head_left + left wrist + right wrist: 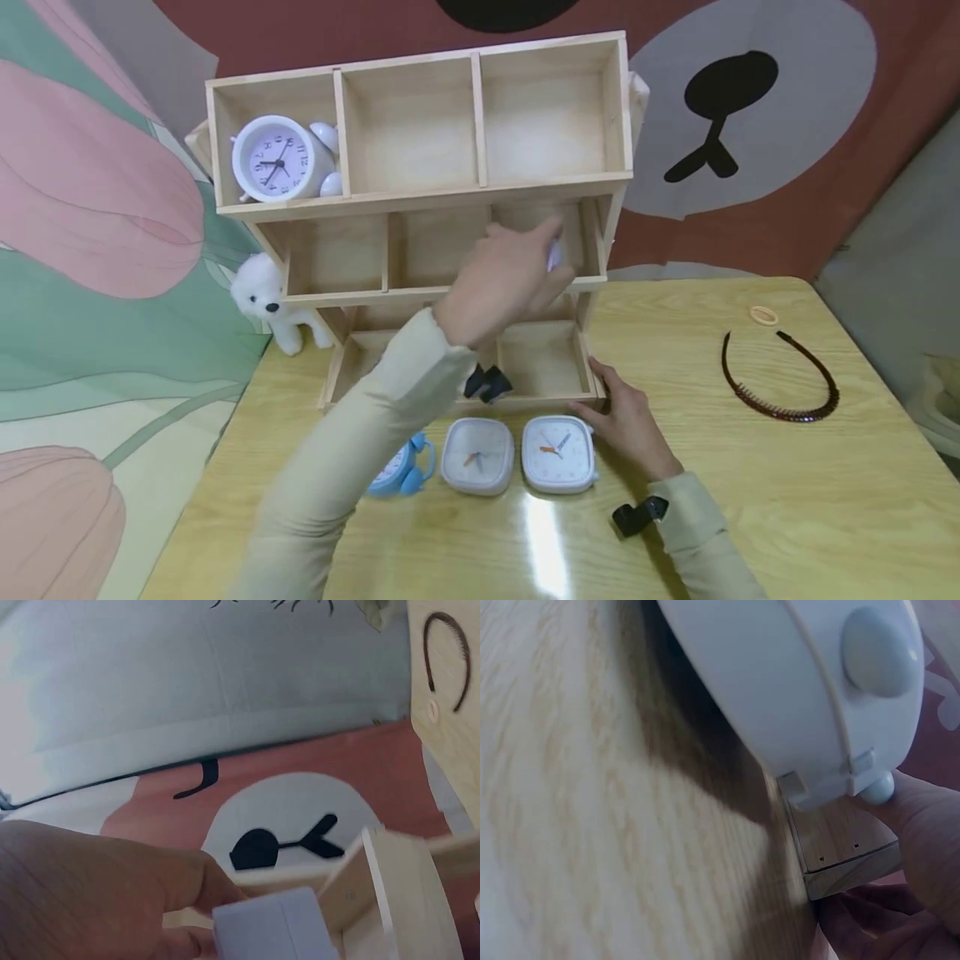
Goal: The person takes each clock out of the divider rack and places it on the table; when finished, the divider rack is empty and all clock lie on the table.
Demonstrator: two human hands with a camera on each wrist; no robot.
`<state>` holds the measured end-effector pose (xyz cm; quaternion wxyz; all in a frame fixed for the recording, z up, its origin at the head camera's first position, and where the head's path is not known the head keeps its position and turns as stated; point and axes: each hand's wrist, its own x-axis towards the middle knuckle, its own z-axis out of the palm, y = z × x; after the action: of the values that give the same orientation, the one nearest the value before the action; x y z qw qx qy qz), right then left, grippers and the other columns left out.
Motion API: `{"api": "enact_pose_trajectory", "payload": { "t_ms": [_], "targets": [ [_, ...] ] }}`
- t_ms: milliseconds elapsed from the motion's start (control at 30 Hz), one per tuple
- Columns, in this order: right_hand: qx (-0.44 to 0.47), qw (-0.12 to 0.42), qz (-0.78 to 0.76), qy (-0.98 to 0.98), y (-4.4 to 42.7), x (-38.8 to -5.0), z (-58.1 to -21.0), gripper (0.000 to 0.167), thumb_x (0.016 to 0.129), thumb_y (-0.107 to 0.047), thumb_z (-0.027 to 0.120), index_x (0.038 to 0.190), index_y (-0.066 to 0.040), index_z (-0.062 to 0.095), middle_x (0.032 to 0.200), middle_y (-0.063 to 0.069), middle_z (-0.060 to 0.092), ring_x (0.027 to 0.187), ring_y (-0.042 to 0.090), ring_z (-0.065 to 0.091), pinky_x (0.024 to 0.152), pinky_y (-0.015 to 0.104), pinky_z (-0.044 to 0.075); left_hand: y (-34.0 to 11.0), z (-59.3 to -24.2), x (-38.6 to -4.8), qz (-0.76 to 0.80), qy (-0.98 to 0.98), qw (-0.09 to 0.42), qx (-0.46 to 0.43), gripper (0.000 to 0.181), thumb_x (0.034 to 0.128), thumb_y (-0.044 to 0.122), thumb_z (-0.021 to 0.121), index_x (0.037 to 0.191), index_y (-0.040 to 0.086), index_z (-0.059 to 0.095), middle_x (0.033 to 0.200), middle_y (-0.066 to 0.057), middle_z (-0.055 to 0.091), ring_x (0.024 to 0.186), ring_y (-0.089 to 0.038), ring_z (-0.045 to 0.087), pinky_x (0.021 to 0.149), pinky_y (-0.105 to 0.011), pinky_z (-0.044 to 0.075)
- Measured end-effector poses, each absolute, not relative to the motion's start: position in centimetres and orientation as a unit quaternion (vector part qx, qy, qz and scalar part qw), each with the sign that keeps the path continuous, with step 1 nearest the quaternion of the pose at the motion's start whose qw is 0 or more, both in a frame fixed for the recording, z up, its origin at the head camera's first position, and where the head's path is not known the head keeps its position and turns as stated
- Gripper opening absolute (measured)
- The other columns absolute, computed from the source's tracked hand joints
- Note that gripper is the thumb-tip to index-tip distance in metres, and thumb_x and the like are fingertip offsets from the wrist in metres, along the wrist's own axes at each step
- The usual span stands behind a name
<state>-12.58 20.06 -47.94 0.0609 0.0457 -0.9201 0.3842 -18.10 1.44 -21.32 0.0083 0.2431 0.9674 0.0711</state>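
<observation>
A three-tier wooden shelf point(555, 182) with compartments stands on the table. At its middle tier, in the right compartment, my left hand point(498, 279) holds a pale lavender boxy object point(274, 926), mostly hidden in the head view. My right hand point(630, 421) grips the shelf's lower right corner, thumb in front and fingers round the side. Close to that thumb is a white square clock point(558, 454). Left of it are a second white square clock point(477, 456) and a blue twin-bell alarm clock point(397, 467), partly behind my left sleeve.
A white alarm clock point(281, 158) lies on its side in the top left compartment. A white plush dog point(262, 292) sits left of the shelf. On the table's right are a dark headband point(787, 412) and a beige hair tie point(763, 315).
</observation>
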Motion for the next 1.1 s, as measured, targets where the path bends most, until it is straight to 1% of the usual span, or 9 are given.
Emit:
{"api": "enact_pose_trajectory", "payload": {
  "t_ms": [100, 300, 367, 467, 533, 633, 700, 900, 1100],
  "targets": [
    [0.043, 0.061, 0.38, -0.922, 20.4, -12.5, -47.8, 0.082, 0.084, -0.032, 0.075, 0.148, -0.002, 0.034, 0.136, 0.028, 0.052, 0.116, 0.04, 0.058, 0.092, 0.054, 0.05, -0.7, -21.1, -17.0, 0.086, 0.97, 0.013, 0.227, 0.035, 0.0969, 0.042, 0.045, 0.125, 0.021, 0.046, 0.094, -0.013, 0.062, 0.079, -0.028, 0.056, 0.053, -0.036, 0.05],
    [0.037, 0.063, 0.374, -0.925, 21.3, -12.1, -47.7, 0.081, 0.085, -0.03, 0.074, 0.147, 0.0, 0.032, 0.138, 0.032, 0.048, 0.12, 0.046, 0.054, 0.093, 0.055, 0.049, -5.4, -22.1, -15.8, 0.076, 0.977, -0.037, 0.198, 0.027, 0.0931, 0.039, 0.048, 0.113, 0.02, 0.049, 0.087, -0.013, 0.059, 0.078, -0.033, 0.054, 0.049, -0.041, 0.048],
    [0.037, 0.067, 0.374, -0.924, 21.5, -11.9, -47.8, 0.08, 0.085, -0.028, 0.075, 0.146, 0.001, 0.033, 0.136, 0.033, 0.049, 0.118, 0.046, 0.055, 0.092, 0.055, 0.05, -7.2, -22.8, -15.5, 0.067, 0.979, -0.048, 0.185, 0.027, 0.0924, 0.038, 0.049, 0.112, 0.019, 0.05, 0.085, -0.012, 0.06, 0.078, -0.034, 0.054, 0.048, -0.041, 0.046],
    [0.035, 0.079, 0.37, -0.925, 21.5, -11.7, -48.0, 0.08, 0.083, -0.026, 0.077, 0.145, 0.002, 0.035, 0.133, 0.035, 0.051, 0.115, 0.047, 0.057, 0.09, 0.056, 0.05, -10.1, -24.3, -14.9, 0.067, 0.985, -0.04, 0.155, 0.034, 0.0919, 0.039, 0.049, 0.12, 0.02, 0.05, 0.088, -0.012, 0.063, 0.081, -0.036, 0.054, 0.048, -0.041, 0.044],
    [0.035, 0.088, 0.368, -0.925, 21.4, -11.7, -48.1, 0.079, 0.082, -0.024, 0.078, 0.144, 0.003, 0.036, 0.13, 0.035, 0.053, 0.113, 0.048, 0.058, 0.088, 0.056, 0.051, -12.2, -25.6, -14.5, 0.07, 0.986, -0.039, 0.147, 0.037, 0.0908, 0.039, 0.05, 0.121, 0.018, 0.05, 0.087, -0.014, 0.063, 0.081, -0.037, 0.055, 0.049, -0.041, 0.044],
    [0.039, 0.094, 0.367, -0.925, 21.2, -11.9, -48.1, 0.078, 0.082, -0.023, 0.078, 0.143, 0.003, 0.037, 0.129, 0.036, 0.053, 0.112, 0.048, 0.059, 0.086, 0.055, 0.052, -15.7, -27.8, -13.7, 0.083, 0.988, -0.036, 0.125, 0.036, 0.0897, 0.035, 0.051, 0.121, 0.016, 0.052, 0.085, -0.014, 0.063, 0.079, -0.037, 0.055, 0.054, -0.043, 0.044],
    [0.045, 0.094, 0.368, -0.924, 21.0, -12.1, -48.0, 0.078, 0.082, -0.023, 0.078, 0.143, 0.003, 0.037, 0.129, 0.036, 0.053, 0.112, 0.049, 0.058, 0.086, 0.055, 0.052, -18.0, -29.4, -13.0, 0.088, 0.989, -0.036, 0.112, 0.034, 0.0887, 0.031, 0.053, 0.118, 0.014, 0.053, 0.08, -0.014, 0.062, 0.076, -0.036, 0.054, 0.053, -0.041, 0.042],
    [0.054, 0.091, 0.356, -0.928, 20.7, -12.6, -47.6, 0.078, 0.083, -0.025, 0.077, 0.143, 0.005, 0.037, 0.129, 0.038, 0.052, 0.113, 0.05, 0.056, 0.086, 0.057, 0.051, -22.8, -33.9, -10.8, 0.11, 0.993, 0.008, 0.037, 0.037, 0.0913, 0.03, 0.054, 0.125, 0.013, 0.054, 0.082, -0.021, 0.059, 0.071, -0.035, 0.053, 0.045, -0.035, 0.038],
    [0.064, 0.077, 0.358, -0.928, 20.0, -13.1, -47.8, 0.079, 0.084, -0.026, 0.076, 0.143, 0.005, 0.035, 0.131, 0.039, 0.049, 0.116, 0.051, 0.054, 0.087, 0.055, 0.05, -24.9, -37.5, -9.7, 0.117, 0.99, 0.067, -0.031, 0.042, 0.0923, 0.032, 0.056, 0.131, 0.018, 0.052, 0.097, -0.028, 0.054, 0.076, -0.036, 0.053, 0.047, -0.037, 0.041]
  ]
}}
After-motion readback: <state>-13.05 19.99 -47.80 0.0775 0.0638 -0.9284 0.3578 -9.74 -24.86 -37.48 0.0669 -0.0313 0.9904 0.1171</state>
